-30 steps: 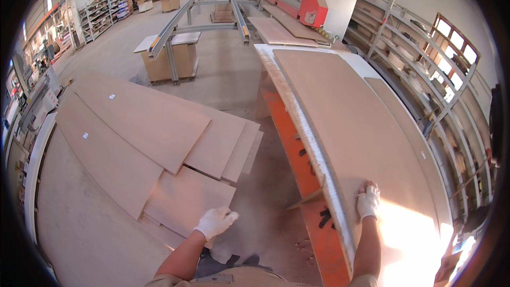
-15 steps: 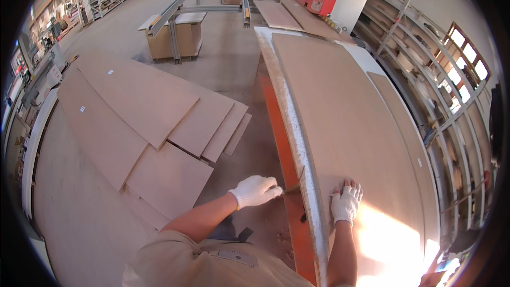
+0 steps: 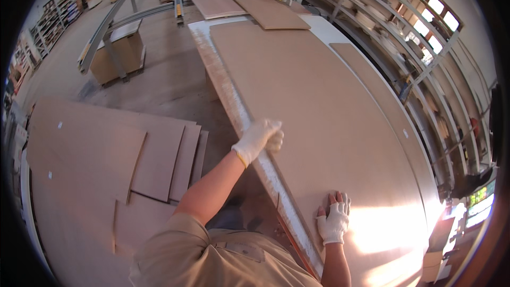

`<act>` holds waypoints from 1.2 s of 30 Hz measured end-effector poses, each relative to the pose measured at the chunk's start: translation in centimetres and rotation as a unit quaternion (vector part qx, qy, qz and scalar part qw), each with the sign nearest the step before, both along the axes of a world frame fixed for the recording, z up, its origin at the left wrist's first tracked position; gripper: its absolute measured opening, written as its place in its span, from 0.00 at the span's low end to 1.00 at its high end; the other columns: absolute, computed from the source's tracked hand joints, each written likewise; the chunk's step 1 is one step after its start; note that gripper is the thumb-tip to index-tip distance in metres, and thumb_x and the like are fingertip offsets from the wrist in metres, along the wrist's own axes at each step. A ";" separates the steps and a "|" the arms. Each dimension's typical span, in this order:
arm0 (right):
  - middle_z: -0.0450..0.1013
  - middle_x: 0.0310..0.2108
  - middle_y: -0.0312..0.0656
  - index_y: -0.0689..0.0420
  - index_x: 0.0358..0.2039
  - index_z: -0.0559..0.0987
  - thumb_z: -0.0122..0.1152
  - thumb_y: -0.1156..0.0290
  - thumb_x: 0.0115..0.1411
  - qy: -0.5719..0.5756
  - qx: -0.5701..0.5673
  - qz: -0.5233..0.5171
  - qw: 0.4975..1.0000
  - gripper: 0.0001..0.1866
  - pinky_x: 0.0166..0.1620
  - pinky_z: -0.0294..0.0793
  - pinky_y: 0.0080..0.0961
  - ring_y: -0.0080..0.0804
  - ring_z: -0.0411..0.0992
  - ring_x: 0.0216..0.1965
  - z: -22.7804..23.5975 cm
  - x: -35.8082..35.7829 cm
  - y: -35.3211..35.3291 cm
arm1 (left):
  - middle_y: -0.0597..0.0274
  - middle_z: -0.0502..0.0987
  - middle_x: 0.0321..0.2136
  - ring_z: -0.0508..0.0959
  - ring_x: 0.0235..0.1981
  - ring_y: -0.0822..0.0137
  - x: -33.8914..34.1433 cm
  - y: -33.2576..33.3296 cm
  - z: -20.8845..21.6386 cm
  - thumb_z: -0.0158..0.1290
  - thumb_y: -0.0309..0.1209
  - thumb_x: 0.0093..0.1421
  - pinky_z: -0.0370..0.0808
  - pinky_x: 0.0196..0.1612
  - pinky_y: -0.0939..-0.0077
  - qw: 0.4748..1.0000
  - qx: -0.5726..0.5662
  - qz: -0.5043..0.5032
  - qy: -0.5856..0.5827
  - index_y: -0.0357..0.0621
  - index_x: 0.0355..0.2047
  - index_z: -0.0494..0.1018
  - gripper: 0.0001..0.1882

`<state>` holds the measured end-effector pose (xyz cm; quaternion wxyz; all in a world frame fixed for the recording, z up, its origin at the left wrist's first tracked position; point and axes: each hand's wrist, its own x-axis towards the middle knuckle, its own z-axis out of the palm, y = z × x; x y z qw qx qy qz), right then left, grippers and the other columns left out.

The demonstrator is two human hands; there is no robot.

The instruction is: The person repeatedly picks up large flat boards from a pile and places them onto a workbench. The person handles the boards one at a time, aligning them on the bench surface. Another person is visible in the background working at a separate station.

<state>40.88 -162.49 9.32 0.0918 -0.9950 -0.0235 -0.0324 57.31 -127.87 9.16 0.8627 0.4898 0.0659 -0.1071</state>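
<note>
White-gloved left hand point(image 3: 260, 138) curls over the board point(image 3: 324, 122), fingers point(image 3: 275, 140) blurred, grip unclear; right hand point(image 3: 334, 222) lies on it, fingers spread.

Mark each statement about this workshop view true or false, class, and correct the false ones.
1. The right hand rests on the large brown panel. True.
2. Both hands are bare. False: the left hand and right hand wear white gloves.
3. The brown boards at the picture's left overlap. True.
4. The narrow labelled panel lies left of the large one. False: the narrow panel lies to its right.
5. Sunlight falls on the large brown panel near the right hand. True.
</note>
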 end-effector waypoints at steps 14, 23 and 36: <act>0.72 0.66 0.55 0.62 0.54 0.82 0.69 0.62 0.48 -0.034 0.063 -0.016 0.997 0.32 0.73 0.62 0.58 0.68 0.62 0.71 0.3 -0.3 -0.1 | 0.50 0.78 0.43 0.81 0.41 0.50 36.2 2.9 -1.6 0.58 0.48 0.69 0.81 0.48 0.48 0.963 -0.066 0.182 0.185 0.46 0.63 0.68 0.29; 0.74 0.63 0.54 0.62 0.49 0.83 0.68 0.63 0.44 -0.025 0.071 -0.032 0.997 0.30 0.72 0.63 0.58 0.65 0.66 0.69 1.3 0.1 0.2 | 0.53 0.72 0.67 0.80 0.59 0.47 45.4 -2.7 -1.0 0.68 0.34 0.63 0.82 0.58 0.52 0.948 0.076 0.189 0.243 0.48 0.70 0.67 0.37; 0.76 0.61 0.51 0.62 0.45 0.86 0.69 0.65 0.39 -0.040 0.105 -0.008 0.994 0.28 0.72 0.65 0.58 0.60 0.66 0.69 1.5 0.1 -0.3 | 0.45 0.77 0.31 0.79 0.19 0.52 31.8 -10.8 -0.8 0.71 0.35 0.61 0.80 0.17 0.58 0.981 0.071 0.069 0.168 0.32 0.42 0.73 0.21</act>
